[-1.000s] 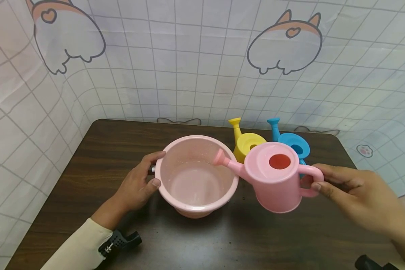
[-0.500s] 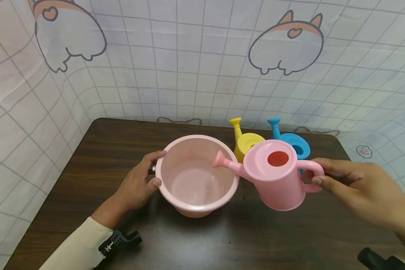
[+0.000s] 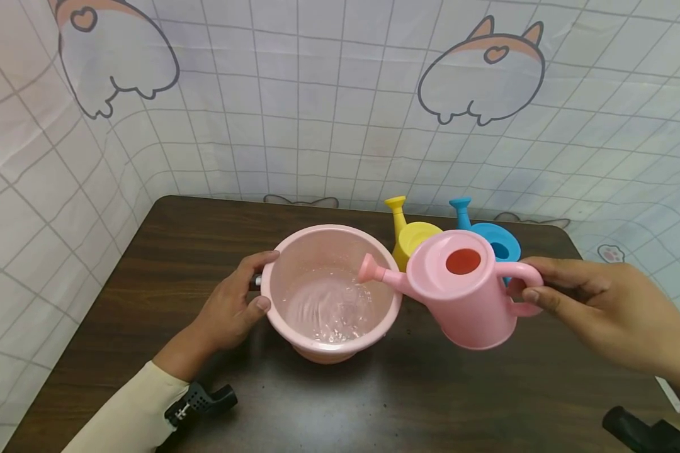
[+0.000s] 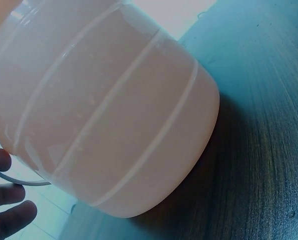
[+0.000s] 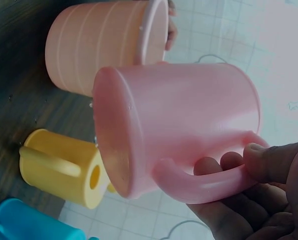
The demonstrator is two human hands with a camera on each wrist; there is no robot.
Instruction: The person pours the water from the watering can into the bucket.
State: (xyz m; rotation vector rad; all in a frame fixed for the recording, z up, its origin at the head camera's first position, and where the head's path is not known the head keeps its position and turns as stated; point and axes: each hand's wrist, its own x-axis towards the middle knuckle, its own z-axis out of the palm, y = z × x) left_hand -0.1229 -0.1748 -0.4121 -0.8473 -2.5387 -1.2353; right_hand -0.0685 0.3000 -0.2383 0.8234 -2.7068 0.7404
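Note:
A pink watering can [image 3: 470,302] is held up by its handle in my right hand [image 3: 612,314], tilted with its spout over the bucket. In the right wrist view the fingers and thumb wrap the can's handle [image 5: 203,185]. Beneath the spout stands a light pink bucket [image 3: 323,355] on the table, with rippling water [image 3: 334,308] inside. My left hand [image 3: 232,302] grips the bucket's left rim, thumb on the near side. In the left wrist view, fingertips [image 4: 14,217] show beside the bucket's thin wire handle [image 4: 26,182].
A yellow watering can [image 3: 410,236] and a blue watering can [image 3: 495,236] stand behind the pink one, near the back edge of the dark wooden table [image 3: 204,233]. A white grid-patterned curtain [image 3: 294,113] surrounds the table.
My right hand has raised the pink watering can slightly and tipped it further toward the bucket. The water in the bucket, calmer before, now ripples. My left hand has stayed in place.

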